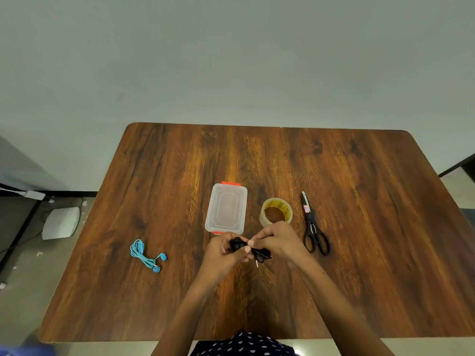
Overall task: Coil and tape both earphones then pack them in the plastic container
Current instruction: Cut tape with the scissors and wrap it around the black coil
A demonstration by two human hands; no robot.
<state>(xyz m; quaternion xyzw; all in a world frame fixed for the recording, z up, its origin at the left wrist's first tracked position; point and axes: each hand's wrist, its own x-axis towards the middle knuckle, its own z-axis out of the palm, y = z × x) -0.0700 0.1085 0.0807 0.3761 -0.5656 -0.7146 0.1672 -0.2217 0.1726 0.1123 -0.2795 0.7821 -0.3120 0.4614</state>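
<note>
Hands are meeting over the near middle of a dark, wood-grained tabletop [359, 227], where a thin black wired earphone [257, 253] is being gathered into a bundle. The left hand [223, 255] is curling round the earbud end, thumb and fingers pinching the dark buds, while the right hand [279, 241] is pinching the cable just beside it, fingertips nearly touching those of the left. The loose cord is trailing toward the person under the right hand, its small metal plug dangling at the near end.

The bundle's long axis is running roughly left to right between the two grips, so the next winding looks likely to fall to the right hand, which is nearer the free cable.

Just beyond the hands a clear, rectangular plastic container with orange clips [226, 209] is lying, lid apparently on, its long side pointing away from the person. To its right are sitting a glossy roll of clear packing tape with a yellow core [276, 211] and, further right, black-handled steel scissors [312, 224], blades pointing away. Both are lying closer to the right hand.

Well apart on the left, a bright blue rubbery earphone [146, 255] is resting in a loose loop, untaped. Judging from this, the task is at an early stage: neither set is yet taped or packed.
</note>
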